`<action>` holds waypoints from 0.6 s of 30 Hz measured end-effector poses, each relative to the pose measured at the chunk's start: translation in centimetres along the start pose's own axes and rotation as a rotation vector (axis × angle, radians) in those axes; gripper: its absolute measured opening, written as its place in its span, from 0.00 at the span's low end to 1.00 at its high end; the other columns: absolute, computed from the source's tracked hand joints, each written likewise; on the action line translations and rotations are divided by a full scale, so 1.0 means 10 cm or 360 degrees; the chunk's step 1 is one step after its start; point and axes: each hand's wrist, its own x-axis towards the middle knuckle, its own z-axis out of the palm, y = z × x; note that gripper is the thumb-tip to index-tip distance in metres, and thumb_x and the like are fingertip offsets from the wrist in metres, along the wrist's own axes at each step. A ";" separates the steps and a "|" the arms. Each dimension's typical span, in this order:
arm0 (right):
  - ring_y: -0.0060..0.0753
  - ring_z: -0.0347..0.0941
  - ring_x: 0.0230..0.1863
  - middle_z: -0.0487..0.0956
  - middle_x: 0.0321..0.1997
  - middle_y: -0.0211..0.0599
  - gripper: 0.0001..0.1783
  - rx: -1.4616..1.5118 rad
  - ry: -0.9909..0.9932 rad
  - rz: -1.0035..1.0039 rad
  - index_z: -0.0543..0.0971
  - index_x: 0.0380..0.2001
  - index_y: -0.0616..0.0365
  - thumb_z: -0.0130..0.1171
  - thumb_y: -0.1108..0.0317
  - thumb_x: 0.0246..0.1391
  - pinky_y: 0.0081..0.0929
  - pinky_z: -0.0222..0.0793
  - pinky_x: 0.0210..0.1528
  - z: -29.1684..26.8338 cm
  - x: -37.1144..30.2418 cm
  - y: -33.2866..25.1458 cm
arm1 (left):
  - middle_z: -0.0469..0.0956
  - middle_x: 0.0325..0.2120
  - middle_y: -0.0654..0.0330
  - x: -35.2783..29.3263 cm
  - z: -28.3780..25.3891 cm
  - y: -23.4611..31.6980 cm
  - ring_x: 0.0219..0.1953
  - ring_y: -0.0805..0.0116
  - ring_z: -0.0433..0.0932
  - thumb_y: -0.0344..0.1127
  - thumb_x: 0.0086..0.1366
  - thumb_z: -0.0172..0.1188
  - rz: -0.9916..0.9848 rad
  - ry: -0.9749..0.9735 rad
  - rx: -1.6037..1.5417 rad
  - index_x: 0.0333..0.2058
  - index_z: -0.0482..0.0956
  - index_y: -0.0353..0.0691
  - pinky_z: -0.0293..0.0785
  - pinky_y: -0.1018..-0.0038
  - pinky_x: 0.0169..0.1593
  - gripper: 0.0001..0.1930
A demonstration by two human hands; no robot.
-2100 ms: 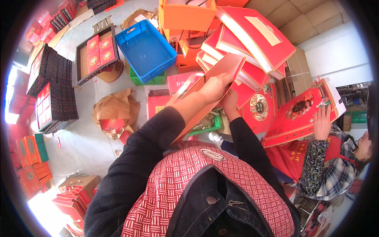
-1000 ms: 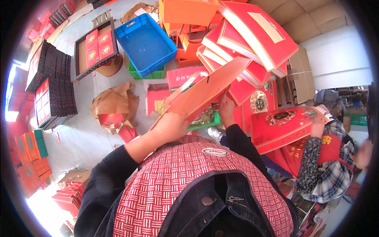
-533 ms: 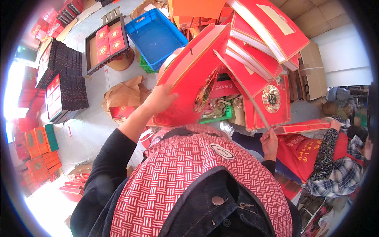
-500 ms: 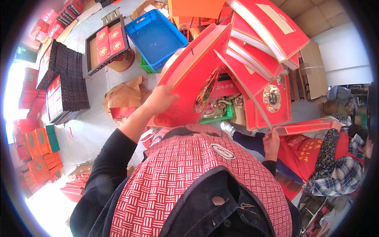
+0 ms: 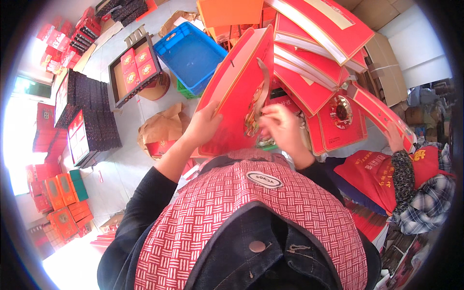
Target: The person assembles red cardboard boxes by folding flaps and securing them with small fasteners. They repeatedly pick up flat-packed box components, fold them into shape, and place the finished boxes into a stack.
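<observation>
A large flat red gift box with gold edging stands tilted before me. My left hand grips it at its lower left edge, the thumb on the red face. A pale ribbon comes out of the box's face and hangs down in a curve. My right hand pinches at the ribbon's lower part, close to the printed oval picture on the box. The fingertips partly hide where the ribbon runs on.
Red boxes lie stacked at the right, by another red box with a round picture. A blue crate and a brown paper bag are at the left. A co-worker's hand holds a red box at the right.
My right hand has moved up and left from the lower right to the box face. The ribbon, stretched taut before, now hangs curved. The co-worker's box has tilted from level to slanting.
</observation>
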 end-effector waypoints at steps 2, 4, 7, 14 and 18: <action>0.19 0.72 0.20 0.78 0.25 0.36 0.11 0.0090 -0.0113 -0.0003 0.71 0.40 0.64 0.53 0.73 0.52 0.17 0.67 0.20 0.22 0.14 0.07 | 0.74 0.29 0.45 0.00 0.03 -0.04 0.36 0.51 0.75 0.33 0.58 0.50 0.0025 0.0016 -0.0001 0.43 0.68 0.37 0.68 0.65 0.39 0.14; 0.18 0.72 0.20 0.77 0.25 0.35 0.12 0.0091 -0.0160 0.0066 0.71 0.40 0.64 0.53 0.74 0.52 0.17 0.67 0.20 0.30 0.23 0.09 | 0.75 0.30 0.44 0.00 0.05 -0.04 0.37 0.48 0.74 0.34 0.58 0.49 0.0006 0.0003 -0.0001 0.43 0.68 0.37 0.68 0.63 0.40 0.14; 0.17 0.71 0.22 0.77 0.24 0.34 0.11 -0.0014 -0.0206 0.0021 0.71 0.40 0.64 0.53 0.75 0.52 0.16 0.67 0.23 0.37 0.30 0.09 | 0.74 0.31 0.43 -0.04 -0.02 0.10 0.38 0.46 0.73 0.34 0.58 0.49 -0.0037 -0.0112 0.0121 0.42 0.69 0.37 0.68 0.62 0.40 0.14; 0.17 0.70 0.23 0.76 0.24 0.32 0.05 0.0142 -0.0185 0.0009 0.75 0.32 0.65 0.53 0.76 0.51 0.14 0.65 0.25 0.47 0.29 0.13 | 0.73 0.29 0.41 -0.08 0.00 0.09 0.36 0.44 0.72 0.35 0.58 0.50 0.0070 -0.0065 0.0012 0.36 0.69 0.35 0.67 0.61 0.38 0.10; 0.18 0.72 0.24 0.77 0.25 0.34 0.05 -0.0138 -0.0093 0.0020 0.75 0.31 0.66 0.53 0.77 0.50 0.15 0.67 0.26 0.47 0.27 0.10 | 0.73 0.29 0.41 -0.06 -0.07 0.13 0.36 0.43 0.72 0.34 0.58 0.50 0.0037 -0.0091 0.0125 0.34 0.69 0.34 0.67 0.60 0.38 0.10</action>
